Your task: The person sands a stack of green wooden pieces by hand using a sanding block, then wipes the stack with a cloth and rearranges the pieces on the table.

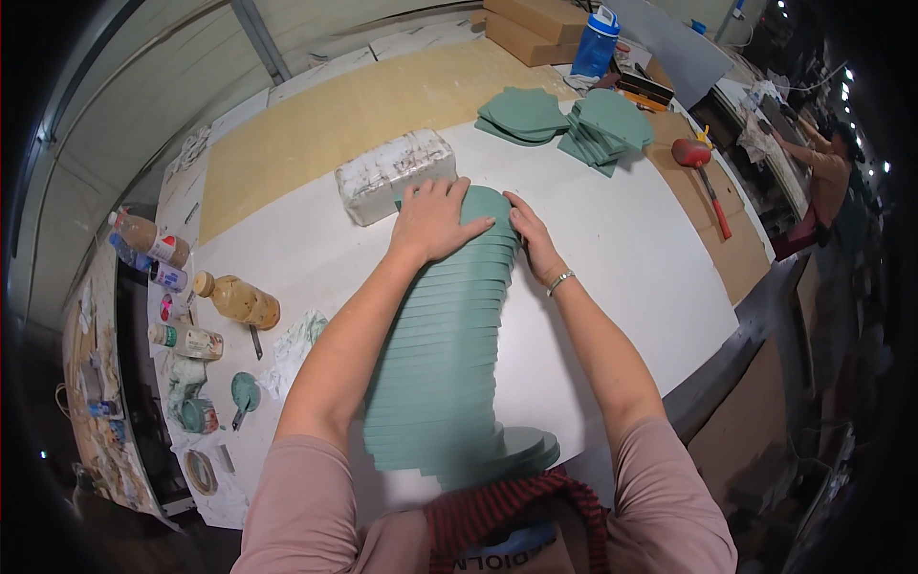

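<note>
A long row of overlapping green flat cut-out pieces [440, 335] runs from my body toward the middle of the white table, fanned like shingles. At its far end my left hand [430, 225] lies over the left edge, fingers spread, thumb stretched across the top. My right hand [537, 247] touches the right edge there, fingers extended along it; a bracelet circles that wrist. Just beyond the left fingers, a white-wrapped, stained block [392, 177] stands against the row's far end. Near my body, a few rounded green pieces [526, 445] stick out to the right.
Two piles of green pieces [521, 113] lie at the back right, near a blue bottle [595, 46] and cardboard boxes [535, 29]. A red mallet [703, 177] rests on brown cardboard. Along the left stand several bottles, including a yellowish one [239, 299]. A person [827, 177] works far right.
</note>
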`<state>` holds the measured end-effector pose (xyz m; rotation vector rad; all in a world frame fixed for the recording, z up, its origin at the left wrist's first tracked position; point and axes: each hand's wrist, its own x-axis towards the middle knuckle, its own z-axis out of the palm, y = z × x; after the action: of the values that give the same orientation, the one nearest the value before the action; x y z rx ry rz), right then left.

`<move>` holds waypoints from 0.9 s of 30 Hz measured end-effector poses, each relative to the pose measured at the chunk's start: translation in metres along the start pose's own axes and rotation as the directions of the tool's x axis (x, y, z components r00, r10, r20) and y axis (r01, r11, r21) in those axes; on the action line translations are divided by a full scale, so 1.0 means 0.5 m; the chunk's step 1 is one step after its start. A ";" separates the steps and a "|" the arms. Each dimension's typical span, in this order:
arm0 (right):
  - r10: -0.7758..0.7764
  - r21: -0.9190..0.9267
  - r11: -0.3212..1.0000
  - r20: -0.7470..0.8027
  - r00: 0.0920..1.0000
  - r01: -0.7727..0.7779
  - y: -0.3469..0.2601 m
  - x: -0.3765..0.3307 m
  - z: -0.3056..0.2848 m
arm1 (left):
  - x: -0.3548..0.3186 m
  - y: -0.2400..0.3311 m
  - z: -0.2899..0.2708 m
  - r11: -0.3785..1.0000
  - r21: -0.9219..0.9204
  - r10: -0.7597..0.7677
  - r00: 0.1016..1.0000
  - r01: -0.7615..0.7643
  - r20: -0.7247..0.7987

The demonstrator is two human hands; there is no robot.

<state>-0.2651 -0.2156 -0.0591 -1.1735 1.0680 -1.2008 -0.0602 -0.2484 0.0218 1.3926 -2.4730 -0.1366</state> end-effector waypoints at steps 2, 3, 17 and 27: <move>0.036 -0.012 0.999 -0.010 0.999 -0.036 -0.008 -0.004 -0.001 | 0.001 0.004 -0.010 1.000 0.002 -0.020 0.999 0.020 0.046; 0.071 -0.025 0.997 -0.018 0.997 -0.072 -0.011 -0.007 -0.002 | 0.002 0.007 -0.012 0.999 0.004 -0.041 0.995 0.041 0.089; 0.205 -0.094 0.965 -0.313 0.927 -0.245 -0.057 -0.409 -0.077 | 0.003 0.000 -0.006 0.998 -0.041 -0.039 0.997 0.042 0.064; 0.746 0.396 0.623 -0.041 0.665 -0.674 -0.098 -0.788 0.061 | 0.028 -0.003 -0.014 0.998 0.003 -0.057 0.987 0.057 0.154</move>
<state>-0.2725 0.1796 -0.0115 -0.2583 1.2438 -0.8069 -0.0638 -0.2605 0.0310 1.5048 -2.5557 -0.2678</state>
